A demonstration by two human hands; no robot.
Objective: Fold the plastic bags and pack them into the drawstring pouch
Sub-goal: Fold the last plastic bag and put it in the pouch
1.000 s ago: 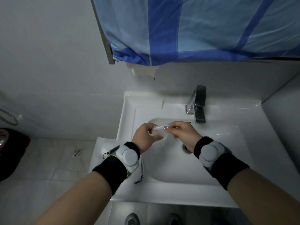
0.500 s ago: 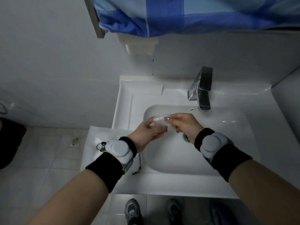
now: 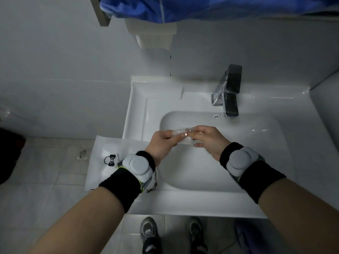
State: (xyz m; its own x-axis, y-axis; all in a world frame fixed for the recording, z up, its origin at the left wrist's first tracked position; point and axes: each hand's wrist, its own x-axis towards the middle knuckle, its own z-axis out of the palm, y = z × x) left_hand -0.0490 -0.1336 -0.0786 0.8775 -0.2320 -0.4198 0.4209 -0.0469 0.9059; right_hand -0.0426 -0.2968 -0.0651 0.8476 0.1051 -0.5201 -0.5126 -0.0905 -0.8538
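Observation:
A small, clear, crumpled plastic bag is held over the basin between both hands. My left hand pinches its left end and my right hand pinches its right end, fingertips nearly meeting. A white drawstring pouch with a black printed logo lies flat on the sink's left edge, hanging partly over the floor. Its dark cord shows under my left wrist, which hides part of the pouch.
The white sink has a chrome faucet at the back. A blue cloth hangs overhead. The tiled floor has a drain at left, and my shoes show below the sink's front edge.
The view has tilted down, so the sink and hands sit lower and more of the pouch shows. Both hands keep pinching the bag, which looks a little more compressed.

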